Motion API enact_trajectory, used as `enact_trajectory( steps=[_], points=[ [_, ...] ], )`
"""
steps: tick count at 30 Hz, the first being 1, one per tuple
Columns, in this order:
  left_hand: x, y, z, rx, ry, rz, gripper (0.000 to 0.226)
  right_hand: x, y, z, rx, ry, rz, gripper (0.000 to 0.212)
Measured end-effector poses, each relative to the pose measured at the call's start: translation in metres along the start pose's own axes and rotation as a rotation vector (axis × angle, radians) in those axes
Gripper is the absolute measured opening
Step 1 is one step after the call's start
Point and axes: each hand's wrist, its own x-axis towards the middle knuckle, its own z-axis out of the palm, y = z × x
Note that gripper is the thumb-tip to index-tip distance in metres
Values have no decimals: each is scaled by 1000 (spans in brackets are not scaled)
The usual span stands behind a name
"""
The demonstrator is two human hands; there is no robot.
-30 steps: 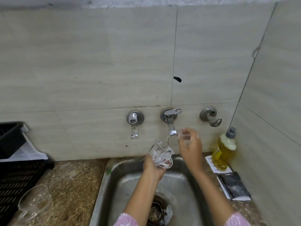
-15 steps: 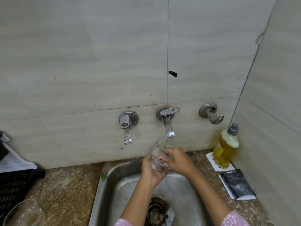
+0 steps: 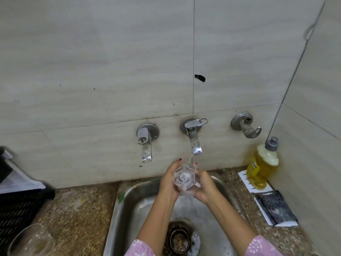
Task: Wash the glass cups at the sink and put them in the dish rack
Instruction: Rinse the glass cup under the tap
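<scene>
Gripping glass cup between left hand and right hand, under running tap.

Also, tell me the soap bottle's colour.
The soap bottle is yellow, with a grey cap; head view.

Large pale grey stone-look tiles cover the far wall, and the same tiling runs along the right side wall, meeting it in a corner. A small black chip marks the far wall beside a vertical joint. Low on that wall are three dull metal fittings: a left tap, a middle tap running water, and a right stub. A speckled brown granite counter lies near left. The light is soft and even.
</scene>
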Motion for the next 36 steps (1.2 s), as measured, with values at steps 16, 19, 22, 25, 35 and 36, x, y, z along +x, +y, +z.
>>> enact_trajectory(
  steps=[16,19,22,25,35,36],
  points=[
    [-7,-2,6,96,65,98,23,6,4,11,-718,219,-579,20],
    [-13,-1,3,-185,-145,-113,32,8,0,-2,-1115,195,-1008,31],
    [-15,-4,1,-215,-145,-108,31,12,-4,-8,-1317,132,-1097,35],
    [-7,-18,1,178,70,247,21,12,0,-3,-1102,182,-959,28],
    [10,-29,-27,785,232,801,43,9,13,16,-429,205,-222,25],
    [10,-24,-25,536,239,559,35,9,17,15,-611,217,-412,23]
  ],
)
